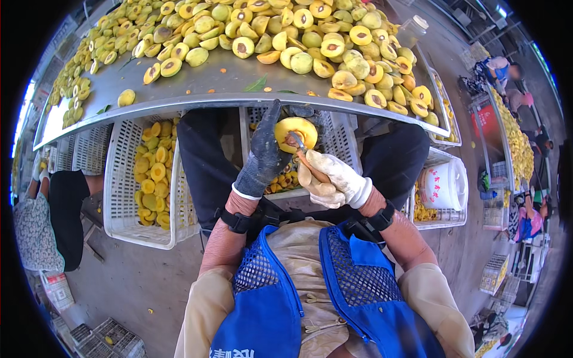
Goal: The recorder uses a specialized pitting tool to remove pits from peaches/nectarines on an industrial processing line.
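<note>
My left hand [267, 150], in a dark knitted glove, holds a halved yellow stone fruit [306, 129] with its cut face turned up. My right hand [335, 179], in a white glove, grips the orange-brown handle of a small pitting tool [314, 166]. Its metal tip sits in the brown pit area at the middle of the fruit half. Both hands are above my lap, just in front of the metal table's [179, 99] near edge. Below them a white plastic crate [341, 134] stands between my legs, with orange pieces in the bottom.
Many halved fruits [309, 40] are heaped on the table. On my left stands a white crate of fruit halves [154, 179]; on my right, a crate carries a white bucket [444, 184]. A clear bottle [412, 30] is at the far right. A person [42, 223] sits at left; several others work at right.
</note>
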### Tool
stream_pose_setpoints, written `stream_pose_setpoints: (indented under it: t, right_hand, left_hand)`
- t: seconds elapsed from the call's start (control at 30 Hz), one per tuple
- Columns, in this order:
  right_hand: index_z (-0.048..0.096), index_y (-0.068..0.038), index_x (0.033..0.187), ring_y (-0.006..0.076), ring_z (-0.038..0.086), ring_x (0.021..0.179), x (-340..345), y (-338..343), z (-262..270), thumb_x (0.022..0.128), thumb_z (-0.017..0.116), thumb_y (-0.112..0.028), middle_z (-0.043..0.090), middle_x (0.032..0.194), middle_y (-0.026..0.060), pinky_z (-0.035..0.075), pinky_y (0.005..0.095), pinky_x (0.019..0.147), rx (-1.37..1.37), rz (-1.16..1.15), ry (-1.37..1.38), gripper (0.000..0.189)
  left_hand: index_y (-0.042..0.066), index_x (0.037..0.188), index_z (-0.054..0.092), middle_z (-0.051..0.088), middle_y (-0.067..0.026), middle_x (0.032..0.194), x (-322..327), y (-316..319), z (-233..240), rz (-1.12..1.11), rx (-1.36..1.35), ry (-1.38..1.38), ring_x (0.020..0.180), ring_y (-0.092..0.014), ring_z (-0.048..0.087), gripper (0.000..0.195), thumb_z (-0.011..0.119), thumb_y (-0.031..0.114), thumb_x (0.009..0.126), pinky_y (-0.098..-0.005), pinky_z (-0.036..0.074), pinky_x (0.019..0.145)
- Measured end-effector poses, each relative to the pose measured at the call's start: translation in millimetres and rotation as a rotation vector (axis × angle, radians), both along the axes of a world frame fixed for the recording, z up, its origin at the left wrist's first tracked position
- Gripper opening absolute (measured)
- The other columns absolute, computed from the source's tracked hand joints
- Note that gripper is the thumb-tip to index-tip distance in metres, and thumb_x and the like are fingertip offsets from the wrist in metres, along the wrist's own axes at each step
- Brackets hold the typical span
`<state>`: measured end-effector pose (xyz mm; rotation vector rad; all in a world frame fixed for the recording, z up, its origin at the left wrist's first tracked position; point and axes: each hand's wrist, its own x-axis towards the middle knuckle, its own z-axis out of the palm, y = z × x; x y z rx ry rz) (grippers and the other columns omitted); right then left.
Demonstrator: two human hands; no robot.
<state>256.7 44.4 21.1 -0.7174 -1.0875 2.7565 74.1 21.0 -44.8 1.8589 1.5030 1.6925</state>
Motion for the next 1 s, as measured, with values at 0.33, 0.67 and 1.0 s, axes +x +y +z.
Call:
stream_pose_setpoints:
  t: [0.33,0.67,1.0]
  right_hand:
    - [0.050,-0.005,0.084,0.0052,0.033,0.033,-18.3,-17.2,-0.8,0.091,0.044,-0.056,0.038,0.048,-0.0026,0.028,0.0206,0.031,0.317,-0.068,-0.216,0.052]
    - [0.051,-0.007,0.079,0.0057,0.030,0.030,-12.2,-7.0,-8.5,0.094,0.041,-0.050,0.035,0.044,-0.0036,0.023,0.0211,0.027,0.052,0.163,-0.049,0.048]
    - [0.051,-0.005,0.098,0.0075,0.042,0.036,-6.2,20.0,-23.7,0.086,0.061,-0.042,0.053,0.063,0.0005,0.033,0.0243,0.033,0.615,0.098,-0.469,0.041]
  left_hand:
    - [-0.004,0.136,0.033,0.050,-0.0204,0.125,16.4,13.9,-24.7,0.447,0.007,0.143,0.108,-0.032,0.052,0.066,0.064,0.012,0.080,-0.0401,0.040,0.094]
    - [0.006,0.109,0.056,0.062,-0.0103,0.104,13.0,29.6,-0.7,-0.710,-0.165,-1.988,0.094,-0.026,0.060,0.034,0.045,0.035,0.093,-0.0452,0.048,0.089]
    - [0.000,0.114,0.052,0.061,-0.0102,0.106,-24.1,23.1,4.9,0.064,-0.019,-0.601,0.096,-0.018,0.060,0.025,0.042,0.012,0.095,-0.0304,0.051,0.084]
